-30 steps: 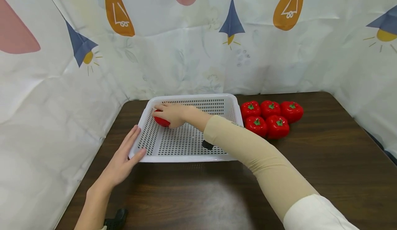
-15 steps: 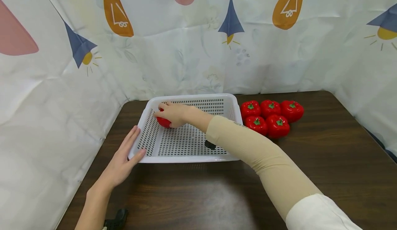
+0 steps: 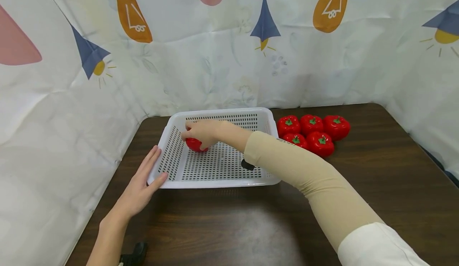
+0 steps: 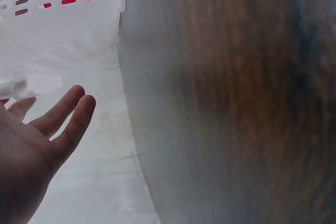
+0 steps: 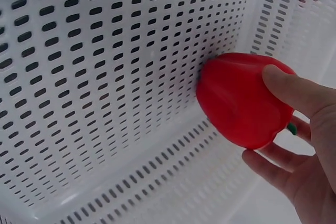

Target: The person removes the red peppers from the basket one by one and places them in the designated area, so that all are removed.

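Note:
A white perforated plastic basket [image 3: 215, 184] sits on the dark wooden table. Inside its left part, my right hand [image 3: 207, 132] grips a red bell pepper [image 3: 195, 145] from above. In the right wrist view the thumb lies on one side of the bell pepper [image 5: 239, 98] and the fingers on the other, with a bit of green stem showing between them. At the basket's left front corner rests my left hand [image 3: 136, 190], its fingers extended along the rim. The left wrist view shows those fingers [image 4: 76, 121] straight and spread beside the basket wall [image 4: 79, 22].
To the right of the basket, several red bell peppers [image 3: 320, 144] with green stems stand grouped in two rows. A black object [image 3: 138, 254] is by the left forearm. A patterned white curtain [image 3: 215, 71] hangs behind the table [image 3: 229, 226].
My right hand has shifted a little to the right and nearer within the basket, bringing the bell pepper along. The left hand stays at the corner.

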### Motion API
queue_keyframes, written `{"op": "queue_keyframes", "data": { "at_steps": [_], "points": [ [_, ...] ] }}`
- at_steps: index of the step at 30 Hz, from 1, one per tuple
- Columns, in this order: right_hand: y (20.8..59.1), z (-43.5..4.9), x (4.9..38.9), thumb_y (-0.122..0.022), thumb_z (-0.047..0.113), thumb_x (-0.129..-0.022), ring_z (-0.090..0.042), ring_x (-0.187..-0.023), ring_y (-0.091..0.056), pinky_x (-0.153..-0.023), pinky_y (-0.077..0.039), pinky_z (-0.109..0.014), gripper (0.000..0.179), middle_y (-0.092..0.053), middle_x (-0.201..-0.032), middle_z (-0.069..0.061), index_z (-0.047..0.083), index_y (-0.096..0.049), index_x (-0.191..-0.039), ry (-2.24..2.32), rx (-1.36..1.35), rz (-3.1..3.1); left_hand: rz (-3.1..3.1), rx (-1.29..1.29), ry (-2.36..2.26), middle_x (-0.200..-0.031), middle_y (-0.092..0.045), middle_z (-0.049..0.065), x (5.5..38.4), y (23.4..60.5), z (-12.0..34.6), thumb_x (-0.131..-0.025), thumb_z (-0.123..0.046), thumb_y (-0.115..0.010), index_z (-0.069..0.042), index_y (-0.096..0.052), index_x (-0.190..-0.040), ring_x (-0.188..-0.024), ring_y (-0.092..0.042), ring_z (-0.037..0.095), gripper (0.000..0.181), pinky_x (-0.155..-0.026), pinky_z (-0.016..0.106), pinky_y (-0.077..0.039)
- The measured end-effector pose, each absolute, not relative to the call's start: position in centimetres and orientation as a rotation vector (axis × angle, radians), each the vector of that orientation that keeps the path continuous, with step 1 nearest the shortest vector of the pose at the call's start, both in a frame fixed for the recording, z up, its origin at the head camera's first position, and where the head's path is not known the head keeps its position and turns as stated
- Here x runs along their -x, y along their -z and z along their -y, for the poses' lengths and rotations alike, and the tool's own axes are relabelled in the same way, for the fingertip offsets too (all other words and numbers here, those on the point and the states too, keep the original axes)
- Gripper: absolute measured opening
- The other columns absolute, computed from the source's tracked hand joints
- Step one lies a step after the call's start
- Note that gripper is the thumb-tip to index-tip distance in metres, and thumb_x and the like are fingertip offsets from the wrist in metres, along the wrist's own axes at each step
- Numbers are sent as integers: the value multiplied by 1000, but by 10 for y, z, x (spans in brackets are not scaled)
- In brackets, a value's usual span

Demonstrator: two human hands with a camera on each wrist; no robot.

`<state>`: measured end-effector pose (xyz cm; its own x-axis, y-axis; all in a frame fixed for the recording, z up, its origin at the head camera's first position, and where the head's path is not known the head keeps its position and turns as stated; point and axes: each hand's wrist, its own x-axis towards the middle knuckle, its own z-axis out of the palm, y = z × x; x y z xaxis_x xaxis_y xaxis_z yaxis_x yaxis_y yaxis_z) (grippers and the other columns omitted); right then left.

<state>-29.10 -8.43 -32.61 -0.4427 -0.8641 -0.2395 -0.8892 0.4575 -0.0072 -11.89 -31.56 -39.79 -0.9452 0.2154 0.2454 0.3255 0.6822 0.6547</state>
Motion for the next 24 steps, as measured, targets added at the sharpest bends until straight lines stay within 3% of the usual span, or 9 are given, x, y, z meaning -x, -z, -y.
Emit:
{"op": "queue_keyframes", "data": {
  "at_steps": [24],
  "points": [
    [311,56,279,-75,20,-96,-21,-120,-50,-91,-55,-34,61,-48,-138,-7,25,-49,-150,-316,1555,-2346,2723,451,1113,-171,-12,1,119,398,315,-101,-19,-64,-14,-25,-165,-151,-20,41,74,-110,10,-15]
  ]
}}
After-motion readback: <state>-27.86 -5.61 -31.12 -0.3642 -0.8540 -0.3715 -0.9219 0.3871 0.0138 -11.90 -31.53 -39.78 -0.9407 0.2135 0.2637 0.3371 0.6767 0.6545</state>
